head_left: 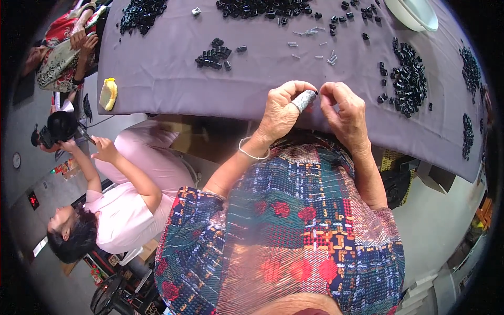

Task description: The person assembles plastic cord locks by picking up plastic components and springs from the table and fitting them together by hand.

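Evidently it is close, fiddly work at the near edge of the desk draped in mauve-grey cloth (168, 84). At the centre of the frame, the left hand (279, 113) has its fingers closed in a tight pinch on a tiny dark piece (316, 92), of which only a speck shows; what looks like its thumb wears a grey wrapping (303, 100), I'd guess to spare the skin. Just beside it, the right hand (346, 113) has its fingers curled in, forefinger and thumb nearly together; whether anything sits between them I cannot tell. The two hands almost meet there, probably to steady so small a thing and keep it in sight.

Thin silver coil springs (311, 32) lie loose at the upper middle, spread out, perhaps so that single ones lift easily. A small heap of glossy black cylindrical parts (212, 56) sits left of them, and a larger black heap (409, 79) at the upper right, seemingly kept as separate lots. At the top right, a pale round bowl (404, 17) stands clear of the hands, likely to leave them room.
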`<state>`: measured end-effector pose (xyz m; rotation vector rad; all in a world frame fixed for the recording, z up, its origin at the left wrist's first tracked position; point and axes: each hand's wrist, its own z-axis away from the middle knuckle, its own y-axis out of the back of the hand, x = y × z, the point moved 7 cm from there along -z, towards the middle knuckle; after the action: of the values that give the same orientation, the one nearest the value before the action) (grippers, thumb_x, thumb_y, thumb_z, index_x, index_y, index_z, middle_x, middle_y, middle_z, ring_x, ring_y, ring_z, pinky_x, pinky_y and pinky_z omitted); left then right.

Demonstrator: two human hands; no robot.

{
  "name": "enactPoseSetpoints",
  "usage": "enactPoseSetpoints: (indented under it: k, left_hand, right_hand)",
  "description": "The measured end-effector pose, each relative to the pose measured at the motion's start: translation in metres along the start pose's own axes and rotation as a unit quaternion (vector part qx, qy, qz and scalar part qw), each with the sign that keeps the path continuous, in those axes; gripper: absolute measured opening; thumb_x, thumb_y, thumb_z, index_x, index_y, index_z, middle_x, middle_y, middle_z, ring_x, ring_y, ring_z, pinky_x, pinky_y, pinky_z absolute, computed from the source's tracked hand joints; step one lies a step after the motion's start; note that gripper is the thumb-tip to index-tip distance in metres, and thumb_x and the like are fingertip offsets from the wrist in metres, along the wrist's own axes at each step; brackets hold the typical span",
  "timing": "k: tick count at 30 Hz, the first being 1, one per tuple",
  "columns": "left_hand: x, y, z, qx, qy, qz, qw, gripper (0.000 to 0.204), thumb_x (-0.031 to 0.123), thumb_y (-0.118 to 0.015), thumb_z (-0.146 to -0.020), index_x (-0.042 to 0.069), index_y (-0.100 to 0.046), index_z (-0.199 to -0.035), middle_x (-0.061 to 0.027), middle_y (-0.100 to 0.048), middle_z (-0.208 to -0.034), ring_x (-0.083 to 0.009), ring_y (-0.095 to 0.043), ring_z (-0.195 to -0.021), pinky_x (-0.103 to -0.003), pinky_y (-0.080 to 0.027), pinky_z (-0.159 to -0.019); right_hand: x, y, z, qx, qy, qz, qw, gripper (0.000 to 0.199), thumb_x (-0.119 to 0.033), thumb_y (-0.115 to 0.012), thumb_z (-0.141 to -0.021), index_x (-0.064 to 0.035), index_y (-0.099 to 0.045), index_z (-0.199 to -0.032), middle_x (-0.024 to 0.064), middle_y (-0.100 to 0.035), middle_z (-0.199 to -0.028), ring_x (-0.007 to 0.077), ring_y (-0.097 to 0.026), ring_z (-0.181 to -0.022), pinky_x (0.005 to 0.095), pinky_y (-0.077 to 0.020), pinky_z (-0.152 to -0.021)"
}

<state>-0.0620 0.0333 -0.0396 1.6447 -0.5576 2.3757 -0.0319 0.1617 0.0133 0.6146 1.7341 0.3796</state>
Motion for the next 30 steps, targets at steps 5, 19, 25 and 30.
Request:
enactPoseSetpoints:
  k: [5,19,25,30]
  left_hand:
    - [-0.003,0.0,0.003,0.025,-0.04,-0.08,0.996,0.012,-0.002,-0.059,-0.085,-0.001,-0.063,-0.096,-0.0016,-0.063,-0.08,-0.0091,-0.058,-0.072,-0.024,-0.047,-0.063]
    - [0.004,0.003,0.002,0.01,-0.049,-0.116,0.992,0.012,-0.002,-0.058,-0.086,0.0,-0.063,-0.097,-0.003,-0.063,-0.083,-0.0091,-0.058,-0.074,-0.024,-0.048,-0.066]
    - [0.003,0.005,0.002,0.003,-0.02,-0.066,0.998,0.012,0.002,-0.058,-0.088,0.001,-0.063,-0.098,0.0009,-0.062,-0.083,-0.0053,-0.056,-0.074,-0.02,-0.047,-0.065]
    - [0.001,0.003,0.001,0.009,-0.012,-0.035,0.999,0.012,0.003,-0.058,-0.089,0.001,-0.063,-0.099,0.001,-0.062,-0.082,-0.0051,-0.056,-0.072,-0.02,-0.047,-0.064]
  right_hand:
    - [-0.003,-0.002,0.001,-0.014,0.034,0.049,0.998,0.012,0.004,-0.06,-0.077,-0.0001,-0.057,-0.088,0.0133,-0.059,-0.079,0.028,-0.06,-0.07,0.034,-0.0487,-0.064]
    - [0.013,-0.007,0.001,-0.066,-0.06,-0.086,0.992,0.015,0.003,-0.06,-0.082,0.0007,-0.058,-0.096,0.0084,-0.062,-0.082,0.0154,-0.063,-0.074,0.0267,-0.0495,-0.07]
    - [0.019,-0.007,0.005,-0.045,-0.095,-0.123,0.987,0.016,0.004,-0.061,-0.083,0.0005,-0.059,-0.098,0.0063,-0.063,-0.083,0.0103,-0.061,-0.076,0.0228,-0.0485,-0.071]
    - [0.021,-0.008,0.006,-0.005,-0.045,-0.083,0.996,0.013,0.003,-0.062,-0.083,0.0016,-0.059,-0.096,0.0077,-0.064,-0.084,0.0116,-0.062,-0.074,0.0244,-0.0493,-0.069]
